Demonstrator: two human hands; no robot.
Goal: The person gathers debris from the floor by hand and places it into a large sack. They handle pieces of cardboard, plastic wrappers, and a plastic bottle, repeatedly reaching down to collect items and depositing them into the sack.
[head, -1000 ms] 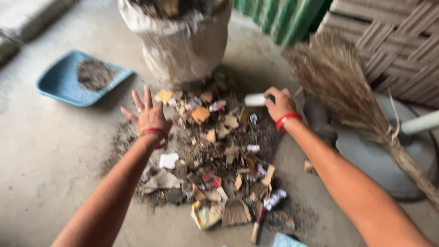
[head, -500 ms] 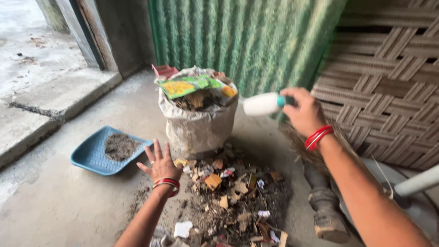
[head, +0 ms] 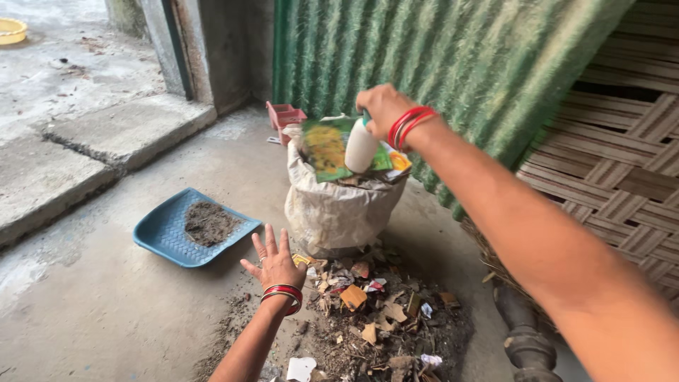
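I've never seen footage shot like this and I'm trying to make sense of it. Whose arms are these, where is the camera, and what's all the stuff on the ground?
There is no machine here. A person wears a camera on the head, so you look down along their own two bare arms. The right hand grips a small white bottle and holds it over a full grey sack topped with a green and yellow wrapper. The left hand is open, fingers spread, holding nothing, at the edge of a litter pile of paper scraps, dry leaves and dirt. On the concrete floor to the left lies a blue dustpan with dirt in it. Behind stand a green corrugated sheet and a woven wall.
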